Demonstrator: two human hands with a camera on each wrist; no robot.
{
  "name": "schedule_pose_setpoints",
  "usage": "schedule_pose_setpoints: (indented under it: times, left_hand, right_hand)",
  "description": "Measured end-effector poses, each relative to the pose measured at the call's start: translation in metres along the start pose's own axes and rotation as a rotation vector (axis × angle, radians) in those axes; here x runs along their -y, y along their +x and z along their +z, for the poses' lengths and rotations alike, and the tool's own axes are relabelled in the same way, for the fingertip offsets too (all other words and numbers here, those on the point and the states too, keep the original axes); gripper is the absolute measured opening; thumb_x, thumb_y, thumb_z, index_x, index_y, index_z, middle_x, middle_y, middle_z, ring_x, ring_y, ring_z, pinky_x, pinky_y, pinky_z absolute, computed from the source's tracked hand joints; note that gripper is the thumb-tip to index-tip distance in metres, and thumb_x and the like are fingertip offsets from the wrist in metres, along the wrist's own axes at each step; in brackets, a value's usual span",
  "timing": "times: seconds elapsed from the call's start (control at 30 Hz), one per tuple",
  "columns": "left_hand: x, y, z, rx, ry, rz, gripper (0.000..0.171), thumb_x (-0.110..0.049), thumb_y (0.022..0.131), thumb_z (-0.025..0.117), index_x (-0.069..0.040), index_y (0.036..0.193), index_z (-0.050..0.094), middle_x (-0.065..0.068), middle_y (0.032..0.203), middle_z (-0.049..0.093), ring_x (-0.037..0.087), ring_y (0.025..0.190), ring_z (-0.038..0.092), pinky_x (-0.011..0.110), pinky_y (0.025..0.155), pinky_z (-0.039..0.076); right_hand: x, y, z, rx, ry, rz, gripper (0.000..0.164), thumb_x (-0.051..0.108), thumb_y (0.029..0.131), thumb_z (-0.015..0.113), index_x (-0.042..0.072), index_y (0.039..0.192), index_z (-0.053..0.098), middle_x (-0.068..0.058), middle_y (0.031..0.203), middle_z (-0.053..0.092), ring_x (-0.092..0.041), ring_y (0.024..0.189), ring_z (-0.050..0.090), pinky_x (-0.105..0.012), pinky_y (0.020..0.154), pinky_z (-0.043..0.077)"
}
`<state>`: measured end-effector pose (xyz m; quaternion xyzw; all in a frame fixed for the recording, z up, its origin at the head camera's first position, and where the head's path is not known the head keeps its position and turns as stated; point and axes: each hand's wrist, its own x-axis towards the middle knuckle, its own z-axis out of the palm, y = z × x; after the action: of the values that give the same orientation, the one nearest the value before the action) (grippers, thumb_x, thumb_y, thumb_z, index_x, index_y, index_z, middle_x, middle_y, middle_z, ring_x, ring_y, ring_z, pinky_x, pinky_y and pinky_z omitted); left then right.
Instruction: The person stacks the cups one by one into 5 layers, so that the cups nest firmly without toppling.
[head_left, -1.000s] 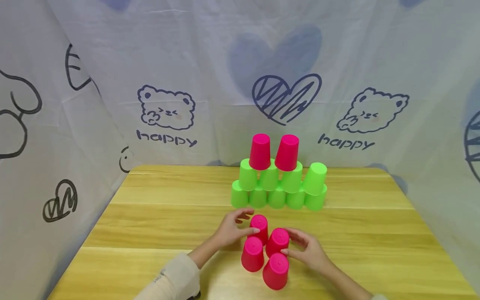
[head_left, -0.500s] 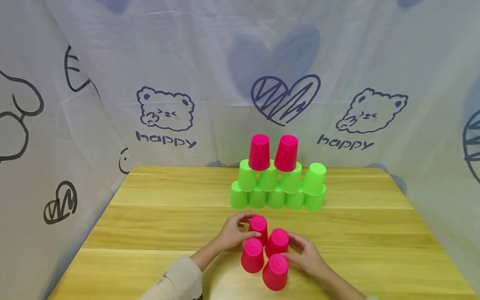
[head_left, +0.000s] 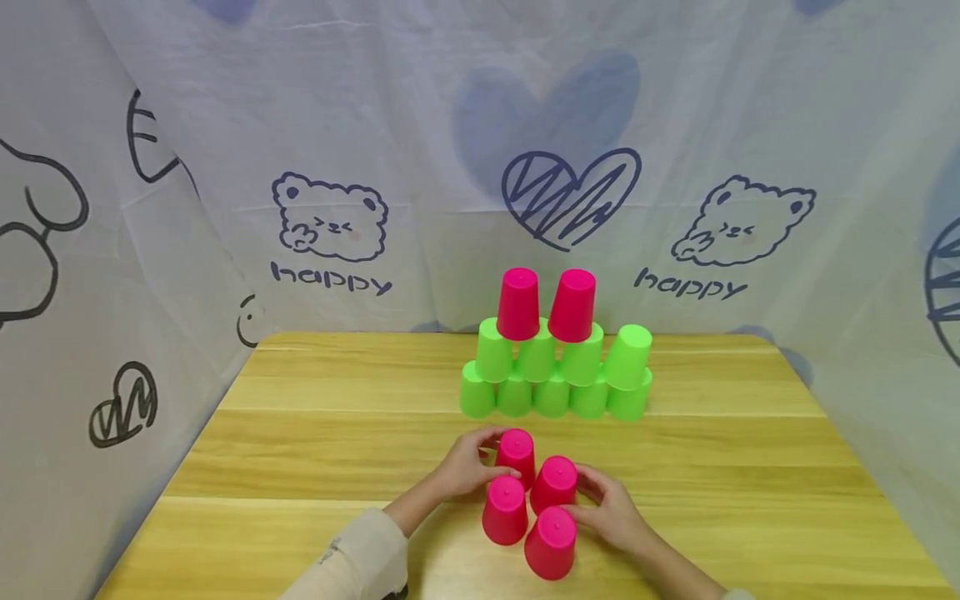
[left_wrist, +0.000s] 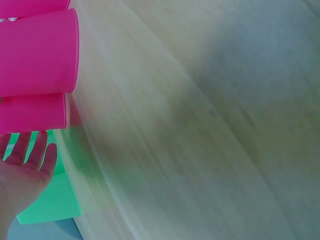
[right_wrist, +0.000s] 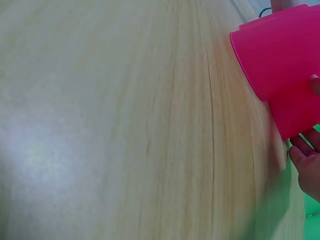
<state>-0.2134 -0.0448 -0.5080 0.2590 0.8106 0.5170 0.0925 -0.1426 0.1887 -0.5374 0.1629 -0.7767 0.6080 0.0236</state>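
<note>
Several pink cups stand upside down in a close group at the front middle of the table. With thumb and fingers, my left hand [head_left: 462, 467] grips the far-left pink cup [head_left: 516, 447]. My right hand [head_left: 617, 512] holds the far-right pink cup [head_left: 555, 482] from its right side, thumb in front and fingers behind. Nearer to me are two more pink cups, a left one [head_left: 506, 510] and a right one [head_left: 551, 543]. In the left wrist view, the left fingers [left_wrist: 37, 150] reach along the far side of a cup.
Behind the group, green cups [head_left: 552, 397] form two stacked rows, all upside down. Two pink cups [head_left: 518, 304] stand on top of them, and a green cup [head_left: 628, 358] sits at the right end of the upper row. A printed cloth [head_left: 442, 125] hangs behind the wooden table [head_left: 300, 458].
My left hand has moved slightly right and closed in around the far-left cup. The right hand has shifted a little and stays at its cup. The cups hardly move.
</note>
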Motion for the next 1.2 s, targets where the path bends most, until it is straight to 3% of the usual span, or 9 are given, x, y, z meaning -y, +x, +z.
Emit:
schedule_pose_setpoints:
  times: [0.13, 0.2, 0.43, 0.63, 0.87, 1.2]
  left_hand:
    - [0.002, 0.000, 0.000, 0.018, -0.014, 0.000, 0.050, -0.009, 0.077, 0.074, 0.004, 0.122, 0.054, 0.019, 0.114, 0.062, 0.032, 0.102, 0.058, 0.043, 0.084, 0.052]
    - [0.003, 0.000, 0.000, 0.019, -0.019, 0.001, 0.050, -0.008, 0.078, 0.073, 0.005, 0.121, 0.054, 0.020, 0.114, 0.061, 0.034, 0.102, 0.058, 0.045, 0.084, 0.052]
    - [0.008, 0.000, 0.001, 0.017, -0.006, 0.015, 0.050, -0.006, 0.076, 0.074, 0.005, 0.120, 0.054, 0.022, 0.112, 0.061, 0.035, 0.100, 0.058, 0.044, 0.082, 0.052]
    - [0.010, 0.000, 0.001, 0.034, -0.023, 0.036, 0.050, -0.003, 0.076, 0.073, 0.006, 0.121, 0.054, 0.023, 0.114, 0.060, 0.036, 0.104, 0.057, 0.045, 0.087, 0.050]
    - [0.011, 0.000, 0.001, 0.017, -0.023, 0.019, 0.047, -0.004, 0.077, 0.073, 0.005, 0.119, 0.055, 0.021, 0.111, 0.062, 0.033, 0.101, 0.058, 0.044, 0.083, 0.051]
    - [0.007, 0.000, -0.008, -0.035, 0.014, 0.011, 0.051, -0.014, 0.077, 0.075, 0.002, 0.121, 0.055, 0.017, 0.113, 0.062, 0.030, 0.098, 0.060, 0.043, 0.082, 0.052]
  right_hand:
    - [0.003, -0.001, -0.002, -0.024, -0.013, 0.045, 0.048, 0.000, 0.075, 0.072, -0.014, 0.117, 0.053, -0.020, 0.113, 0.062, 0.011, 0.100, 0.054, -0.010, 0.090, 0.044]
    - [0.005, -0.001, -0.003, -0.033, -0.016, 0.064, 0.049, 0.001, 0.075, 0.073, -0.012, 0.118, 0.053, -0.027, 0.114, 0.060, 0.010, 0.100, 0.054, -0.011, 0.091, 0.044]
    - [0.014, 0.000, -0.008, -0.084, -0.016, 0.126, 0.050, 0.003, 0.073, 0.076, -0.008, 0.117, 0.055, -0.021, 0.111, 0.062, 0.007, 0.097, 0.056, -0.013, 0.091, 0.046]
    - [0.018, 0.002, -0.015, -0.089, -0.068, 0.097, 0.047, 0.003, 0.073, 0.075, -0.007, 0.115, 0.057, -0.020, 0.109, 0.064, 0.008, 0.096, 0.056, -0.014, 0.089, 0.048]
    - [0.026, 0.007, -0.022, -0.088, -0.091, 0.094, 0.046, 0.002, 0.074, 0.074, -0.009, 0.115, 0.056, -0.023, 0.109, 0.063, 0.010, 0.095, 0.055, -0.013, 0.087, 0.048]
    - [0.038, 0.012, -0.032, -0.135, -0.153, 0.115, 0.049, 0.003, 0.075, 0.074, -0.009, 0.118, 0.054, -0.025, 0.111, 0.062, 0.011, 0.095, 0.053, -0.028, 0.089, 0.052]
